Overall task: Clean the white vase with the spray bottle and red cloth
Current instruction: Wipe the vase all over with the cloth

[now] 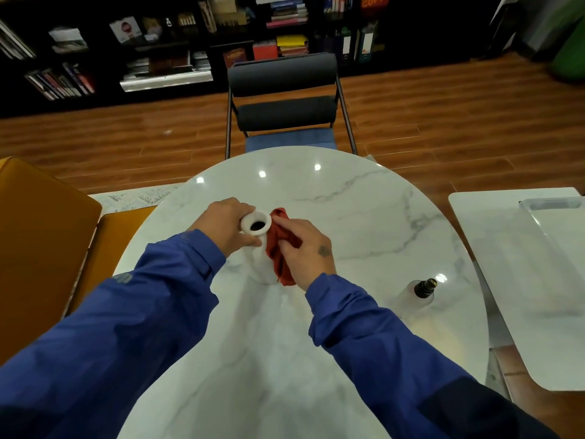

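Note:
The white vase (258,248) stands upright near the middle of the round marble table (364,217). My left hand (226,228) grips its neck just under the flared rim. My right hand (305,248) presses the red cloth (278,248) against the vase's right side, and the cloth hangs down to the tabletop. The clear spray bottle (422,291) with its dark nozzle stands alone on the table to the right, apart from both hands. Part of the vase's body is hidden behind my hands and the cloth.
A black chair (285,99) with a blue seat stands at the table's far edge. An orange seat (41,242) is at the left. A white side table (522,280) with a clear tray (557,217) is at the right. Bookshelves line the back wall.

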The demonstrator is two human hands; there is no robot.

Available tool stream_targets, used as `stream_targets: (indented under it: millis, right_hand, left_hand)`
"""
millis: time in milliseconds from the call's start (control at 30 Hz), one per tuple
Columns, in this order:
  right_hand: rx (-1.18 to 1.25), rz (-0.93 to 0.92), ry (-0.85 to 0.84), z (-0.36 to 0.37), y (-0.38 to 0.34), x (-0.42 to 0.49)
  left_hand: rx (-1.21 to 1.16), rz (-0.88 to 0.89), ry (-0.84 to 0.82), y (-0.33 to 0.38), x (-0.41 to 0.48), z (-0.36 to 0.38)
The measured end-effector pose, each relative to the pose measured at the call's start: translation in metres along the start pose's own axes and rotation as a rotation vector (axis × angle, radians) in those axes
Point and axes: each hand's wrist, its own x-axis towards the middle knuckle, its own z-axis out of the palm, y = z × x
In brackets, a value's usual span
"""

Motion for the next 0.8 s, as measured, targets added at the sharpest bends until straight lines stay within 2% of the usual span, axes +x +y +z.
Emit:
stream_targets:
  millis: [100, 167, 233, 333, 433, 500, 600, 667, 733, 800]
  right_hand:
    - [-0.026, 0.117, 0.061, -0.002, 0.022, 0.001]
    - [-0.128, 0.19, 0.035, -0.003, 0.031, 0.004]
    - [-0.184, 0.188, 0.008, -0.003, 0.033, 0.007]
    - [-0.154, 0.068, 0.031, -0.001, 0.021, 0.012]
    - [-0.231, -0.151, 0.015, 0.006, 0.009, 0.007]
    - [-0.236, -0.195, 0.045, 0.012, 0.016, 0.001]
    - [-0.068, 0.006, 0.11, 0.009, 0.032, 0.003]
    - [-0.161, 0.156, 0.03, 0.003, 0.035, 0.013]
    - [-0.29, 0.163, -0.016, -0.001, 0.03, 0.018]
    - [-0.196, 0.117, 0.013, 0.001, 0.018, 0.016]
  left_hand:
    - [-0.018, -0.009, 0.009, -0.002, -0.001, 0.001]
    - [-0.032, -0.015, 0.023, -0.002, -0.002, 0.003]
    - [-0.047, -0.019, 0.048, -0.002, -0.003, 0.005]
    - [-0.078, -0.029, 0.078, -0.002, -0.003, 0.007]
    - [-0.088, -0.021, 0.099, -0.004, -0.002, 0.01]
    - [-0.099, -0.018, 0.11, -0.006, -0.002, 0.012]
    - [-0.121, -0.028, 0.118, -0.006, -0.003, 0.013]
    - [-0.126, -0.038, 0.117, -0.006, -0.004, 0.013]
    - [-0.125, -0.041, 0.116, -0.006, -0.005, 0.014]
    - [-0.119, -0.036, 0.131, -0.006, -0.006, 0.014]
